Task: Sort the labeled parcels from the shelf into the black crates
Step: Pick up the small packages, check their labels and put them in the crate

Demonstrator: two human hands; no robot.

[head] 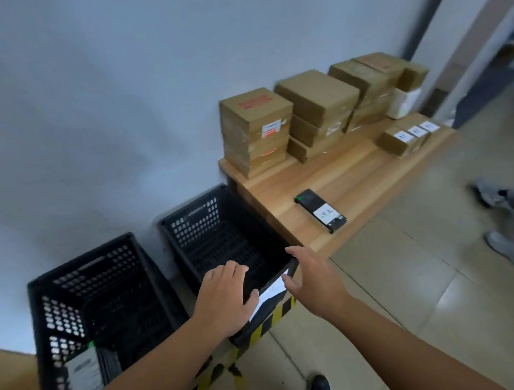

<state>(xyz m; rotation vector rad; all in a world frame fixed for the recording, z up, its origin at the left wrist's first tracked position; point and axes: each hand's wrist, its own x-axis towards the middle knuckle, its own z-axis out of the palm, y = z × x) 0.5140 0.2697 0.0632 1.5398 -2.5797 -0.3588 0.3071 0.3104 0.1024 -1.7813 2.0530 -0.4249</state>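
Note:
Two black crates stand on the floor against the wall. My left hand [225, 296] grips the near rim of the right crate [221, 223], beside its white paper label [270, 294]. My right hand [311, 276] hovers open at that crate's near right corner, holding nothing. The left crate [86, 293] holds a parcel with a white label [83, 370] at its near end. On the low wooden shelf [352, 173] lies a flat black parcel with a white label [321, 209]. Stacks of brown cardboard parcels [256, 130] line the wall side, and small labeled brown parcels [406, 136] sit at the far end.
Yellow and black hazard tape [256, 333] runs along the floor under the crates. Another person's feet in light shoes [508, 242] stand on the tiled floor at the right. My dark shoe [320, 388] shows at the bottom edge.

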